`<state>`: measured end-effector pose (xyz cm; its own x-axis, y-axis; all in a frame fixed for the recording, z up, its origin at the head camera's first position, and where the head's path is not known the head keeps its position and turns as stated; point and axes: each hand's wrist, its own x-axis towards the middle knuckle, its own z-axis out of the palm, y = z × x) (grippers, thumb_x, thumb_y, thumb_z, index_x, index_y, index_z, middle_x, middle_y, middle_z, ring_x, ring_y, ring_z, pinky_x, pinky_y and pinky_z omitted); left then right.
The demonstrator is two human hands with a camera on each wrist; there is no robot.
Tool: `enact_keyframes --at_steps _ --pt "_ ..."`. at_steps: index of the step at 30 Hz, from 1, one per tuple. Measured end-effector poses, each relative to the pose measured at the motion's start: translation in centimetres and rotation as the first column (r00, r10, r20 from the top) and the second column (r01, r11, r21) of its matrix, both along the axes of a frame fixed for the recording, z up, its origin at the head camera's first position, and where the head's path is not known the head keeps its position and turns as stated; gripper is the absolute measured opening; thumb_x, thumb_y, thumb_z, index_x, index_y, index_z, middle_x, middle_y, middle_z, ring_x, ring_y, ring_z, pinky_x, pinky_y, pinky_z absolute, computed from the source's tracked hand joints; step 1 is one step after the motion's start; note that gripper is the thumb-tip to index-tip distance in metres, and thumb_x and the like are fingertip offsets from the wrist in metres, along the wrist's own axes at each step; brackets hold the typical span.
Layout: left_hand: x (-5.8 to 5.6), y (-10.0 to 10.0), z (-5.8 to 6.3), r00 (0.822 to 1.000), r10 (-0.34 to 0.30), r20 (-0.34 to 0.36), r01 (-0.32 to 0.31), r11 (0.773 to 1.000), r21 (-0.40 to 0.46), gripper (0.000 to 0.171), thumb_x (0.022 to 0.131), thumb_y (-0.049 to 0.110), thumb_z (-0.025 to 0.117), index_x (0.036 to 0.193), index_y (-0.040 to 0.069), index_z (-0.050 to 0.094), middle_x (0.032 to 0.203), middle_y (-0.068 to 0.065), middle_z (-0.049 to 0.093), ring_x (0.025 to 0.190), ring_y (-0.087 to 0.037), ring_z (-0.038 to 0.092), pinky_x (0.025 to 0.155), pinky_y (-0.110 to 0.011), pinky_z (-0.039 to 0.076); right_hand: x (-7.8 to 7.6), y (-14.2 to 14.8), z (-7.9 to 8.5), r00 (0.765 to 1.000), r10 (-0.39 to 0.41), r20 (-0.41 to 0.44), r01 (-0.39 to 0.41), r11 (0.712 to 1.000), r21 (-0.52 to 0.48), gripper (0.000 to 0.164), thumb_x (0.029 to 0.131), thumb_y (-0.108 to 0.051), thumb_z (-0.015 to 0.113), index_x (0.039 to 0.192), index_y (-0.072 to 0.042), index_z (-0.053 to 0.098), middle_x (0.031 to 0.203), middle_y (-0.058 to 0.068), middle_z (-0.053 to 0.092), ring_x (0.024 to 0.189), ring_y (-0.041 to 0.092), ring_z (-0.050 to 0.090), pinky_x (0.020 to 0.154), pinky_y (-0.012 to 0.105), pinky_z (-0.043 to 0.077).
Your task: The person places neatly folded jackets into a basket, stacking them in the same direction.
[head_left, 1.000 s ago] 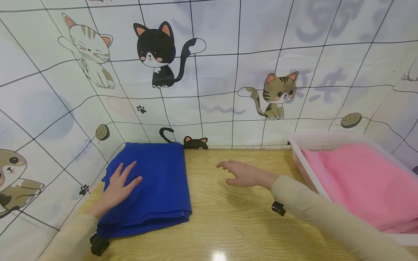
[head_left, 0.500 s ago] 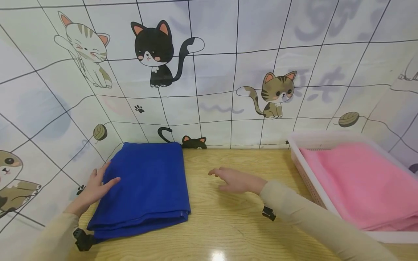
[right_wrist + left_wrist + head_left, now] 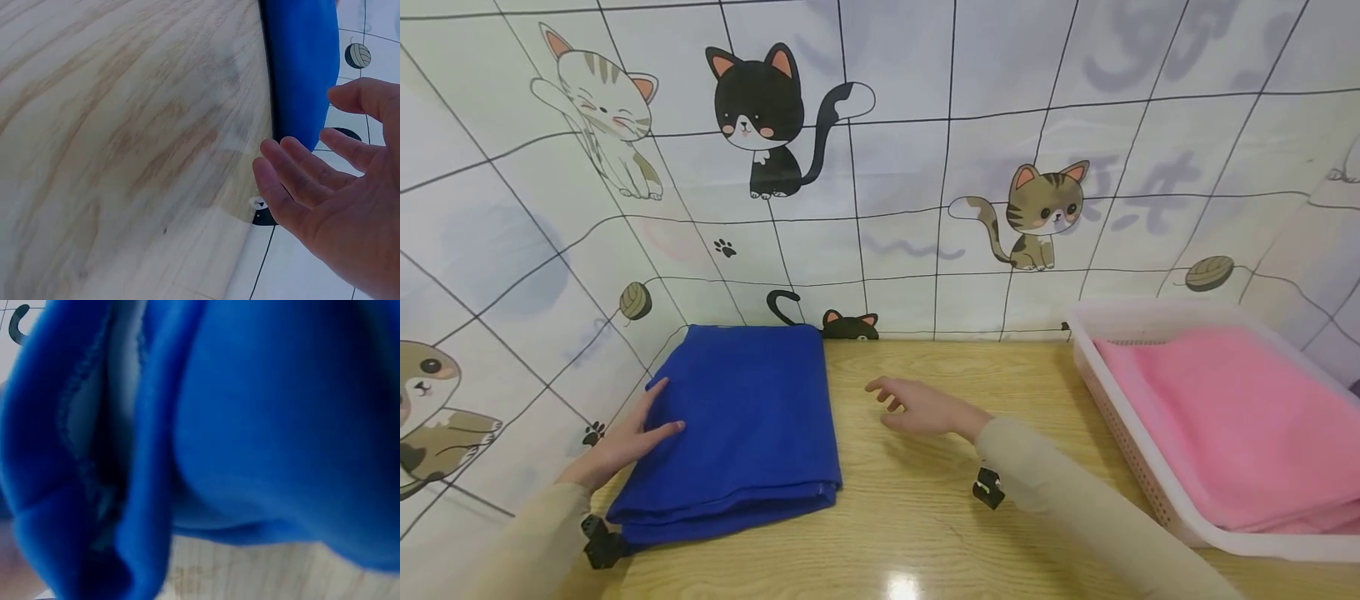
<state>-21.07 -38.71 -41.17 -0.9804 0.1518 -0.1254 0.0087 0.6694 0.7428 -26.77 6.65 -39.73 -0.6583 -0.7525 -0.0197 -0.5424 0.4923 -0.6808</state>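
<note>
Blue folded cloth (image 3: pixel 745 417) — left hand (image 3: pixel 621 443) at its left edge, right hand (image 3: pixel 927 408) above wooden table (image 3: pixel 880 533), each grip wide

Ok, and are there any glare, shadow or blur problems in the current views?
Head view: a bright glare spot on the wooden table near the bottom edge, and a soft shadow below the right hand; left wrist view: the blue cloth is blurred, darker toward the upper right; right wrist view: faint, hazy reflections on the table.
</note>
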Motion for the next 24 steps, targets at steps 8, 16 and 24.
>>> enact_keyframes --at_steps 8,16,24 --pt "-0.4 -0.3 -0.1 1.000 -0.011 0.016 0.011 1.000 0.020 0.093 0.096 0.026 0.060 0.153 0.007 -0.010 0.150 -0.038 -0.011 0.134 -0.060 -0.005 0.099 -0.074 0.010 -0.6 -1.6 -0.8 0.992 -0.072 0.107 0.081 0.993 -0.082 0.050 0.096 -0.013 0.052 0.144 -0.002 0.039 0.129 0.021 0.053 0.113 0.032 0.057 0.091 0.042 0.047" --pt "-0.4 -0.3 0.2 0.999 0.002 0.042 -0.003 1.000 0.026 0.090 0.096 0.026 0.060 0.154 0.006 -0.006 0.150 -0.039 -0.009 0.132 -0.062 -0.003 0.099 -0.074 0.012 -1.4 -3.6 -2.4 0.951 -0.057 0.303 0.131 0.964 -0.232 0.065 0.098 -0.018 0.054 0.154 -0.011 0.021 0.135 0.024 0.046 0.110 0.031 0.058 0.085 0.041 0.050" --pt "0.1 -0.3 0.6 0.994 -0.012 0.105 0.006 0.998 0.057 0.087 0.099 0.028 0.056 0.154 0.010 -0.008 0.150 -0.037 -0.012 0.131 -0.064 -0.004 0.098 -0.075 0.013 -1.1 -6.2 -2.7 0.914 -0.007 0.406 0.146 0.939 -0.312 0.070 0.099 -0.016 0.056 0.155 -0.015 0.014 0.137 0.029 0.042 0.112 0.035 0.056 0.081 0.042 0.053"
